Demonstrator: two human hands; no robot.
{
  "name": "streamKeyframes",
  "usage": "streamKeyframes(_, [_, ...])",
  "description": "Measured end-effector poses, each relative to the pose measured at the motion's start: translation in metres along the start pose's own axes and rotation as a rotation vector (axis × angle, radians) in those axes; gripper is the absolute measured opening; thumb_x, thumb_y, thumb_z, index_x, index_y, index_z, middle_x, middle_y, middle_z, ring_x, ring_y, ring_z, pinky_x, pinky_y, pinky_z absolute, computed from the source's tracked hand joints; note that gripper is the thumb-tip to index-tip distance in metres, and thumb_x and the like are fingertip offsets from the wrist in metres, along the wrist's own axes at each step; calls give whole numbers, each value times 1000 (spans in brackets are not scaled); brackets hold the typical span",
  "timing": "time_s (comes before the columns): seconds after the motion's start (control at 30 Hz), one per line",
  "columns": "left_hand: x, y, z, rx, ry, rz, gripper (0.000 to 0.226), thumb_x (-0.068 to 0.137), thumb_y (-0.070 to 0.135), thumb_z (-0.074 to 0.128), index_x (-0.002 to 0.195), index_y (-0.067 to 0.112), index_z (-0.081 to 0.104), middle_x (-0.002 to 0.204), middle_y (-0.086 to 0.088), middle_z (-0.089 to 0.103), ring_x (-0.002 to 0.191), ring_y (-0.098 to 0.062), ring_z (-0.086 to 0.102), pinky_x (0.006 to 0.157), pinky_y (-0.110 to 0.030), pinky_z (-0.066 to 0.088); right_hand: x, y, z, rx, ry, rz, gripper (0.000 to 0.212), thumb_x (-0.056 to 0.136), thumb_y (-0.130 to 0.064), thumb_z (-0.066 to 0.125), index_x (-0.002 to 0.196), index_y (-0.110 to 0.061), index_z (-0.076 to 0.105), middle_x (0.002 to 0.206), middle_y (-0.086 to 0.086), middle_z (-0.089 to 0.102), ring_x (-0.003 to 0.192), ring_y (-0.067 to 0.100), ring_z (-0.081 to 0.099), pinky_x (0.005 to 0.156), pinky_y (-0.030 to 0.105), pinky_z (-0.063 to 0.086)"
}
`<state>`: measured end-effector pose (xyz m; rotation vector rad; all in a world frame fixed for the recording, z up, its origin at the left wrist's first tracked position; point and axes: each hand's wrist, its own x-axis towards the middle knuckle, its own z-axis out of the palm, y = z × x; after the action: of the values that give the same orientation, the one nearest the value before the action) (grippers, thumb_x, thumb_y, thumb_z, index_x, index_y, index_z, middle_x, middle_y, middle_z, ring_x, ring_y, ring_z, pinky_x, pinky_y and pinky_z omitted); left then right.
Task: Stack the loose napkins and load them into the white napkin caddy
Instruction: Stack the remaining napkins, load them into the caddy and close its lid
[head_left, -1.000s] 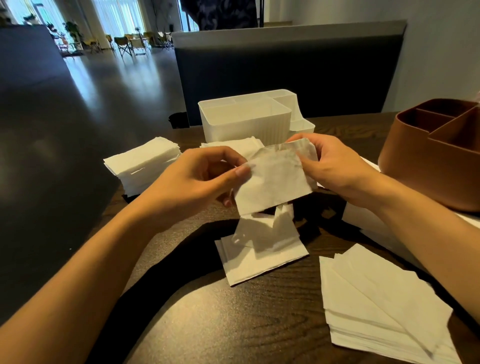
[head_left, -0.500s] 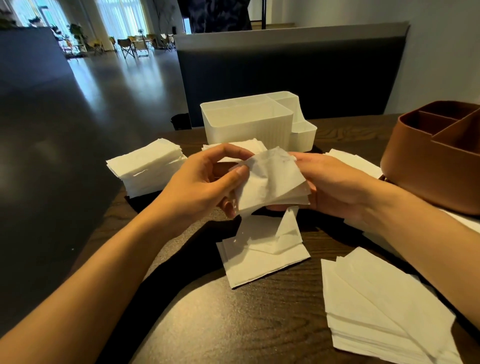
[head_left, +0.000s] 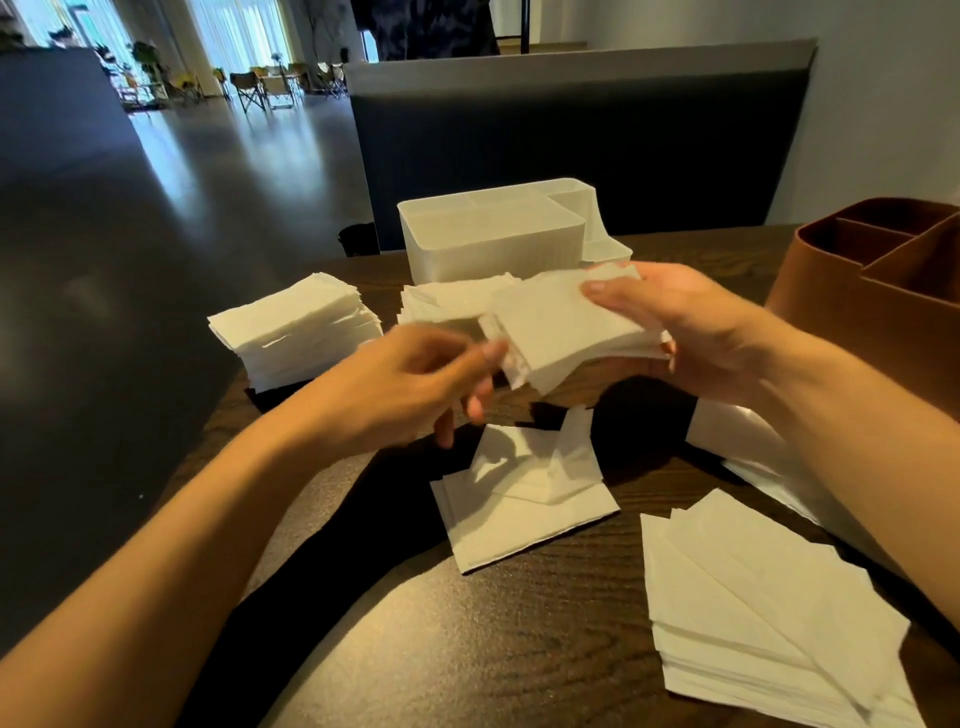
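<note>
Napkin bundle (head_left: 566, 327) held above the table (head_left: 519, 623), just in front of the white napkin caddy (head_left: 493, 244). My right hand (head_left: 675, 327) grips its far-right edge, thumb on top, fingers beneath. My left hand (head_left: 415, 384) is at the bundle's near-left corner, fingers curled; blurred, so I cannot tell whether it pinches the corner or only touches it.

Handling, as judged: thin soft paper, very light, no stiffness. Sheets will likely fan or slip if held at one edge only. Best taken across the full thickness on two opposite edges, pressed lightly, and squared before loading.

Containers: the caddy's large front compartment looks empty; the smaller ones behind it are hard to see into. Brown caddy (head_left: 878, 291) to its right, dividers visible, contents not visible.

Other napkins relative to the white caddy: tall stack (head_left: 296, 332) to its left, low stack (head_left: 447, 301) directly in front, small untidy pile (head_left: 524, 499) nearer me, larger stack (head_left: 753, 623) near right.
</note>
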<state>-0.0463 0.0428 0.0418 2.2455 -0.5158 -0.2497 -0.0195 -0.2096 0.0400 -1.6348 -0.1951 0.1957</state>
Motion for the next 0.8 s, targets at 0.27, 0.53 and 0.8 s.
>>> streamKeyframes(0.27, [10, -10, 35, 411, 24, 332, 16, 93, 31, 71, 108, 31, 77, 106, 14, 69, 85, 5, 58, 73, -16, 50, -6, -4, 4, 98, -25, 41, 38, 83, -34, 67, 120, -24, 63, 96, -3, 75, 86, 9, 72, 59, 18, 56])
streamKeyframes(0.53, [11, -8, 46, 290, -67, 467, 38, 94, -1, 64, 108, 32, 78, 118, 19, 68, 110, 5, 57, 90, -10, 46, -5, -4, 8, 54, -4, 48, 36, 85, -36, 67, 119, -24, 64, 95, -6, 75, 88, 9, 70, 61, 17, 56])
streamKeyframes(0.8, [11, -10, 49, 343, -89, 427, 13, 96, 30, 64, 107, 33, 69, 115, 17, 60, 112, -8, 52, 93, -40, 51, -4, -3, 8, 15, 21, 64, 52, 78, -41, 69, 126, -22, 61, 116, 4, 71, 107, 19, 66, 76, 21, 59])
